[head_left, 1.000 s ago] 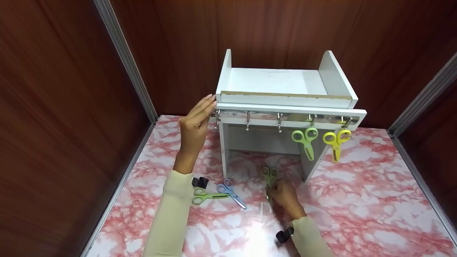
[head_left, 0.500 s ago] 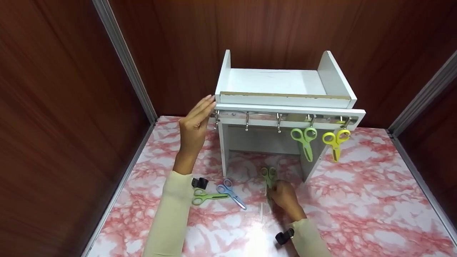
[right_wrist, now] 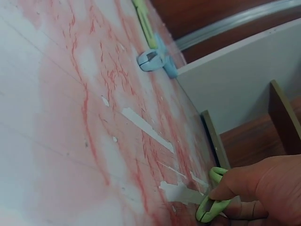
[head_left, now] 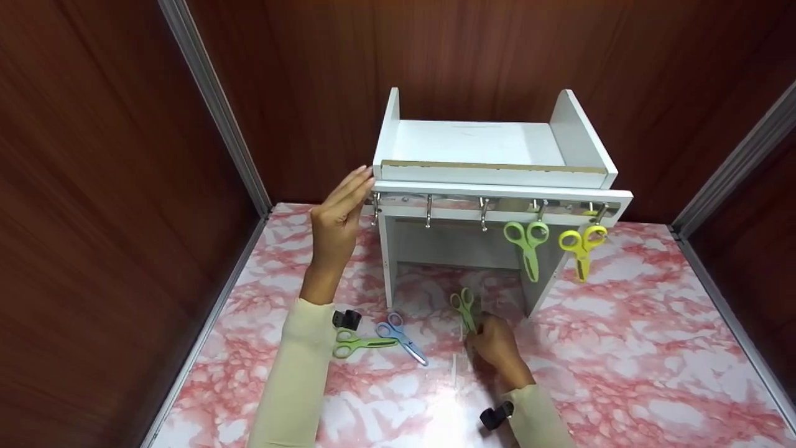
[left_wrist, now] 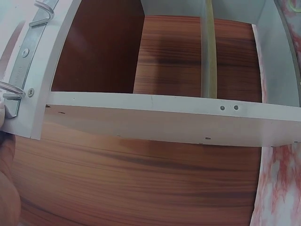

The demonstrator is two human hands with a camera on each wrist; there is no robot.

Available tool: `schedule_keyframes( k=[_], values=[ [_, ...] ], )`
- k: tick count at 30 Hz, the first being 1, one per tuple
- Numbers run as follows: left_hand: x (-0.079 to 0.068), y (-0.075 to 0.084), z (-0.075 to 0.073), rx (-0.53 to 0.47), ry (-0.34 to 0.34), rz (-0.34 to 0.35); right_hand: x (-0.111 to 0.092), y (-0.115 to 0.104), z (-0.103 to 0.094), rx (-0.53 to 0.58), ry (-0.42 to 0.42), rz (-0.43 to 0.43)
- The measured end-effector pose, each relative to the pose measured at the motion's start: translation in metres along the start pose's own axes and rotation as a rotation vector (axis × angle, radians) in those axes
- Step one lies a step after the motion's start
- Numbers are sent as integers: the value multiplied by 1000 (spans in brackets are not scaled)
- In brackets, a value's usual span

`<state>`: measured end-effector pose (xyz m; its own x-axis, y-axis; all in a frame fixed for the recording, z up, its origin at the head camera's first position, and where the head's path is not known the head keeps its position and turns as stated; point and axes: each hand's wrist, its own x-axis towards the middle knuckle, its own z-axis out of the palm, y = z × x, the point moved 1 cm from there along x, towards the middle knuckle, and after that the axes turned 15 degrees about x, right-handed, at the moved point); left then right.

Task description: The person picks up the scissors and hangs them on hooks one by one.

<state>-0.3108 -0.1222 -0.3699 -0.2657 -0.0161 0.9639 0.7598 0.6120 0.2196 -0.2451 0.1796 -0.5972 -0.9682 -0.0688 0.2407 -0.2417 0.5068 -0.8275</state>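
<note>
My right hand (head_left: 497, 342) pinches green scissors (head_left: 463, 303) low over the table in front of the shelf unit. Their handle loops point away from me, and the fingers cover much of the blade end. In the right wrist view my thumb lies against the green scissors (right_wrist: 211, 210). My left hand (head_left: 336, 221), fingers straight, rests against the left end of the white shelf unit (head_left: 491, 175), beside its hook rail. From the two right hooks hang green scissors (head_left: 528, 249) and yellow scissors (head_left: 582, 252). The other hooks hold nothing.
Blue scissors (head_left: 401, 339) and another pair of green scissors (head_left: 364, 342) lie on the marbled table (head_left: 653, 348), left of my right hand. Pale tape-like strips (right_wrist: 148, 129) mark the tabletop. Brown panels (head_left: 485, 50) enclose the back and sides.
The green scissors in my right hand have turned slightly, their loops swinging left. My left hand stays at the shelf unit's end.
</note>
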Motion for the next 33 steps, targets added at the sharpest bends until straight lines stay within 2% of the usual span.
schedule_keyframes(
  k=[9,17,24,33],
  values=[
    [1,1,0,-3,-1,-12,0,15,-11,157,23,15],
    [0,0,0,-4,4,-4,-1,19,-14,229,25,49],
    [-1,2,-1,3,-3,-8,-5,16,-12,164,63,-17],
    [-1,2,-1,24,-10,-10,-6,18,-9,127,72,23]
  ],
)
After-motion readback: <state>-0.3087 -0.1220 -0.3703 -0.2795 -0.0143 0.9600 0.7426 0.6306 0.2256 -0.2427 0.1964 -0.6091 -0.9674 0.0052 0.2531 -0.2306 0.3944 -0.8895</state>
